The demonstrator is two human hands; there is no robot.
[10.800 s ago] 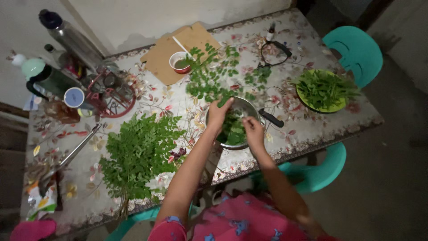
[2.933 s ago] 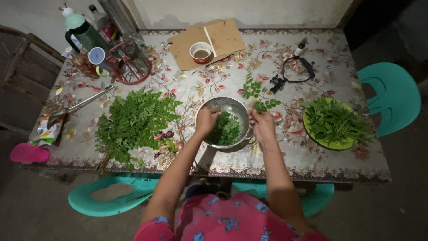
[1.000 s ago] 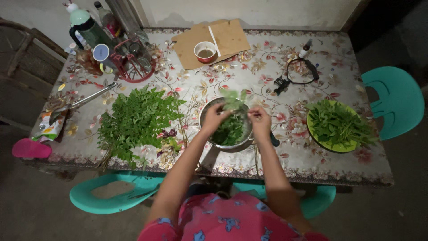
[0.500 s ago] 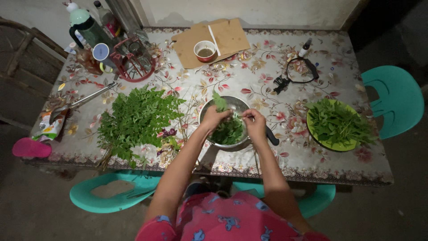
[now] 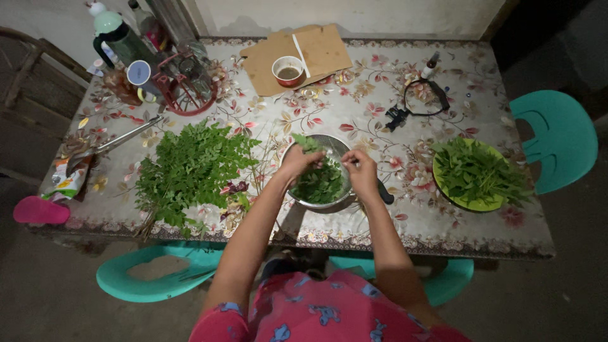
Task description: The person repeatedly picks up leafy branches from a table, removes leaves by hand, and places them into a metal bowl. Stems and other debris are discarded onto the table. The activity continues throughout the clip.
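Note:
A metal bowl (image 5: 337, 143) partly filled with picked green leaves (image 5: 320, 185) stands at the table's front middle. Over it, my left hand (image 5: 296, 162) pinches a small leafy sprig (image 5: 308, 144) at the bowl's left rim. My right hand (image 5: 361, 172) is closed on the thin bare stalk end of that sprig, above the bowl's right side. A large bunch of leafy stems (image 5: 190, 171) lies to the left of the bowl.
A green plate of other greens (image 5: 476, 174) sits at right. A dark-handled knife (image 5: 384, 193) lies beside the bowl. At the back are a cutting board (image 5: 316, 45) with a small red bowl (image 5: 287, 69), a red rack (image 5: 183, 82), a jug and bottles. Teal chairs (image 5: 557, 136) surround the table.
Both hands have come down closer over the bowl. The sprig, held higher and spread out a second ago, is now low at the bowl's left rim.

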